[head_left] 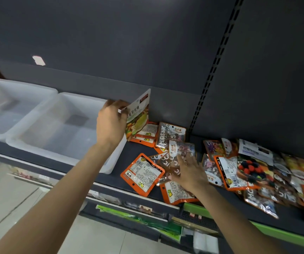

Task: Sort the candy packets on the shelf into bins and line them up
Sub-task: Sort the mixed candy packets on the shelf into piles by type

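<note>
Dark grey metal shelf (129, 158) with a slotted back panel, shop aisle, pale tiled floor below. Two translucent white plastic bins sit side by side at the shelf's left end: near bin (59, 129) and far bin (10, 107), both look bare inside, though the walls are cloudy.

Left hand (111, 123) pinches a white pouch with yellow-green fruit print (138, 114) by its left edge, held upright just above the near bin's right rim. Right hand (189, 171) lies spread, fingers flat on a clear stone-candy packet (180, 151) in the loose heap of candy packets (239, 165) across the middle and right of the shelf. Orange-bordered packet with white label (142, 175) sits at the front edge, left of that hand.

Risks, as I read it:
- Edge pinch only; pouch could twist and land flat or skewed in the bin, spoiling the line-up.
- Glossy packets overlap; a flat-handed drag may pull neighbours along.
- Orange packets overhang the front lip, so a nudge could tip them to the floor.

Unclear: motion blur on the right-side packets, print mostly unreadable. Heap is cut off at the right frame edge, count unknown. Lower shelves blurred. What lies under the right palm is hidden.
</note>
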